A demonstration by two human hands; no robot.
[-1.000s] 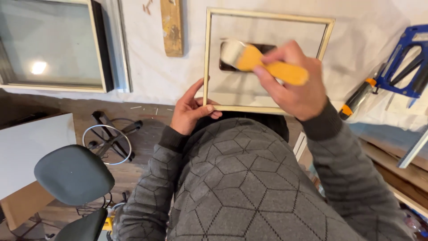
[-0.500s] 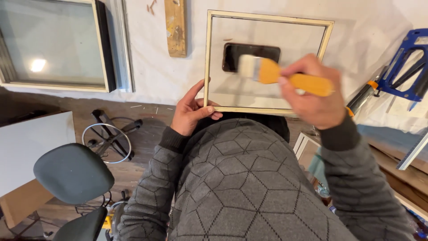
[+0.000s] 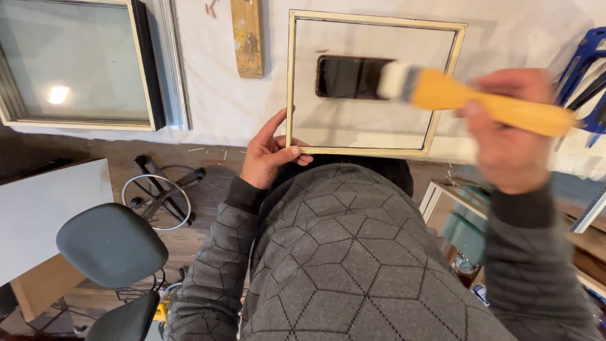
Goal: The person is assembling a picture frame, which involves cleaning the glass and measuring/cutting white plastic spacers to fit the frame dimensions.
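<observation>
Fingers (image 3: 499, 95) of the right hand (image 3: 505, 136): clenched round the yellow handle of a wide paintbrush (image 3: 467, 98), pale bristles over the glass (motion-blurred). Fingers (image 3: 278, 129) of the left hand (image 3: 268, 155): gripping the near left corner of a square cream frame (image 3: 291, 82), thumb on its lower rail. Frame lies flat on the white-covered counter (image 3: 214, 101), a dark rectangle reflected in its glass. Alongside: wooden block (image 3: 247, 38); larger framed pane (image 3: 76, 63), far left; blue tool (image 3: 584, 60), far right. Below: grey swivel chair (image 3: 110, 246).

Right hand (image 3: 505, 136) holds brush (image 3: 454, 95) over frame (image 3: 375, 82), left hand (image 3: 268, 155) steadying it
</observation>
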